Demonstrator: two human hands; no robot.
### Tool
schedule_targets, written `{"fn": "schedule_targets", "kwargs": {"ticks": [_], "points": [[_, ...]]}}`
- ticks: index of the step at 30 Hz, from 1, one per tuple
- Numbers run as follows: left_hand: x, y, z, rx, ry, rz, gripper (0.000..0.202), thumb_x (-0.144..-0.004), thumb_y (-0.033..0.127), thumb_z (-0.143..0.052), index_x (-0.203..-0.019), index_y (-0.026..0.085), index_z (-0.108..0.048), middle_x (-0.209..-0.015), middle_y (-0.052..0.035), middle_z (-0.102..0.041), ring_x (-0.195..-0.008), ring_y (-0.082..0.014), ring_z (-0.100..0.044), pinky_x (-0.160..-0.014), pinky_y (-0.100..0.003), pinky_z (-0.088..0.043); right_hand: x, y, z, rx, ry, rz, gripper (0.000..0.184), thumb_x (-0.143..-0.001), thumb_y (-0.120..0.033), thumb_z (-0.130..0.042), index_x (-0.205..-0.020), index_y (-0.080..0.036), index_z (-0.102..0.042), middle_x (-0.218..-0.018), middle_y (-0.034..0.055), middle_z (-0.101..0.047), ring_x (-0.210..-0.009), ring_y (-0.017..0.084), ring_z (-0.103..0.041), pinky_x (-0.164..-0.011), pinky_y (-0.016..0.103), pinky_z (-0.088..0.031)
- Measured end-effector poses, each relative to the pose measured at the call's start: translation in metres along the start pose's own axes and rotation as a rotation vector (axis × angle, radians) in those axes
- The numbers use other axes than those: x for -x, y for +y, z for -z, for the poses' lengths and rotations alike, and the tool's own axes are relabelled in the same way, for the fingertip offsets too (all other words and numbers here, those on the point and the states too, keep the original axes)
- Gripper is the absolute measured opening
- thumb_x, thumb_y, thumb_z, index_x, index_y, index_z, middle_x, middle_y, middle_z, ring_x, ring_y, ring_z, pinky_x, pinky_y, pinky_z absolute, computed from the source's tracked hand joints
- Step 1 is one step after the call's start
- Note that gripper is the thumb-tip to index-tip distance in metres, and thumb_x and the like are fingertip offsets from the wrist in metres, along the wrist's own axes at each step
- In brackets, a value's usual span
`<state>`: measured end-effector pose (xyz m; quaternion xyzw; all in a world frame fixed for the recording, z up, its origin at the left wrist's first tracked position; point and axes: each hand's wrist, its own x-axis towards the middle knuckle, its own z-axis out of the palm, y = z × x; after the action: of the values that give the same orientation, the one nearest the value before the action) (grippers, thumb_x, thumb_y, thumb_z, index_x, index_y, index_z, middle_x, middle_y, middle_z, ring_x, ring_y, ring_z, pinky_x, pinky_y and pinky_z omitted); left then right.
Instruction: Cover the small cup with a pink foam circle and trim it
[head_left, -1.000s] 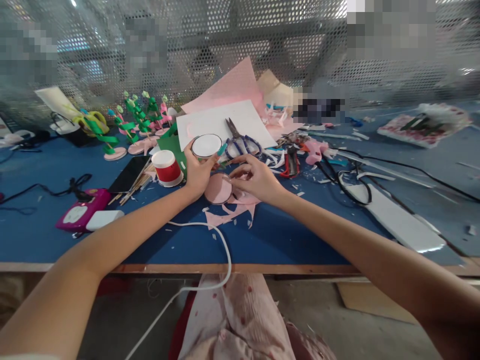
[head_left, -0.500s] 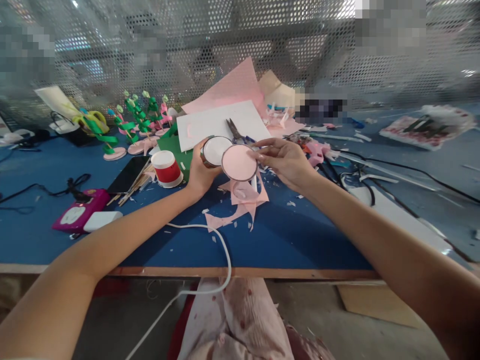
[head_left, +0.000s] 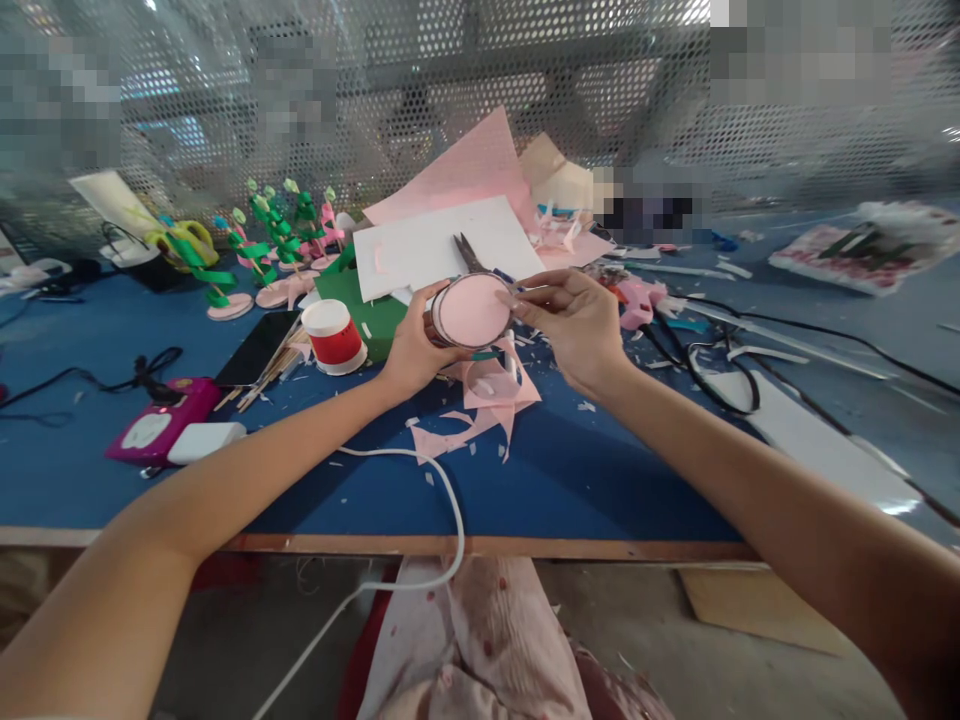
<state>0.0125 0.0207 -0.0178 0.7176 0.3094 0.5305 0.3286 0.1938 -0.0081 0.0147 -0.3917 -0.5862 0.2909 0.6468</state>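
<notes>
My left hand is wrapped around a short round container with a dark, shiny side, tilted toward me above the table. A pink paper disc lies over the container's round face and hides most of it; whether they touch all round I cannot tell. With thumb and fingertips, my right hand pinches the disc's right edge. Just behind them, scissors rest partly on a white sheet. Pink paper offcuts lie below the hands.
Left of my hands stand a red-and-white cup, a phone, thin sticks and a purple power socket. Paper plants stand behind. At right lie a pink glue gun and black cable. A white cable crosses the table edge.
The pink disc has gone from beside the container to over its white face. My left hand has shifted slightly right with the container; my right hand keeps pinching the disc.
</notes>
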Motion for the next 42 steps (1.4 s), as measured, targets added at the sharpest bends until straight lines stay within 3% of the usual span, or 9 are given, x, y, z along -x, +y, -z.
{"fn": "schedule_targets", "kwargs": {"ticks": [6, 22, 36, 42], "points": [[-0.0005, 0.0006, -0.0014, -0.069, 0.031, -0.074, 0.085, -0.046, 0.035, -0.084, -0.118, 0.023, -0.042, -0.13, -0.012, -0.049, -0.118, -0.0286, -0.051, -0.096, -0.046, -0.046, 0.0026, -0.0018, -0.005, 0.009, 0.0, -0.009, 0.034, -0.06, -0.04, -0.078, -0.078, -0.022, -0.055, -0.077, -0.0004, -0.069, -0.073, 0.015, -0.066, -0.074, 0.034, -0.056], [0.0006, 0.004, -0.0005, -0.088, -0.008, -0.055, 0.085, -0.047, 0.03, -0.084, -0.121, 0.024, -0.042, -0.129, -0.0095, -0.049, -0.113, -0.0288, -0.053, -0.095, -0.047, -0.047, 0.0029, -0.0006, -0.0041, 0.144, 0.02, 0.059, 0.026, -0.065, -0.033, -0.075, -0.077, -0.022, -0.055, -0.074, 0.0001, -0.068, -0.074, 0.016, -0.066, -0.071, 0.033, -0.055], [0.0013, 0.0022, -0.0003, -0.071, -0.012, -0.05, 0.086, -0.047, 0.036, -0.085, -0.121, 0.025, -0.042, -0.13, -0.0096, -0.049, -0.117, -0.0295, -0.051, -0.097, -0.048, -0.046, 0.0055, 0.0019, -0.0035, 0.213, 0.042, 0.166, 0.031, -0.068, -0.037, -0.074, -0.085, -0.023, -0.052, -0.082, 0.0007, -0.066, -0.08, 0.017, -0.065, -0.076, 0.033, -0.052], [0.0013, 0.001, -0.0003, -0.052, -0.02, -0.077, 0.087, -0.048, 0.039, -0.084, -0.122, 0.025, -0.04, -0.131, -0.0093, -0.048, -0.12, -0.0292, -0.048, -0.101, -0.048, -0.041, 0.0051, 0.0059, -0.0027, 0.29, 0.042, 0.279, 0.031, -0.07, -0.035, -0.072, -0.09, -0.023, -0.052, -0.08, -0.0004, -0.063, -0.076, 0.015, -0.063, -0.072, 0.033, -0.05]]}}
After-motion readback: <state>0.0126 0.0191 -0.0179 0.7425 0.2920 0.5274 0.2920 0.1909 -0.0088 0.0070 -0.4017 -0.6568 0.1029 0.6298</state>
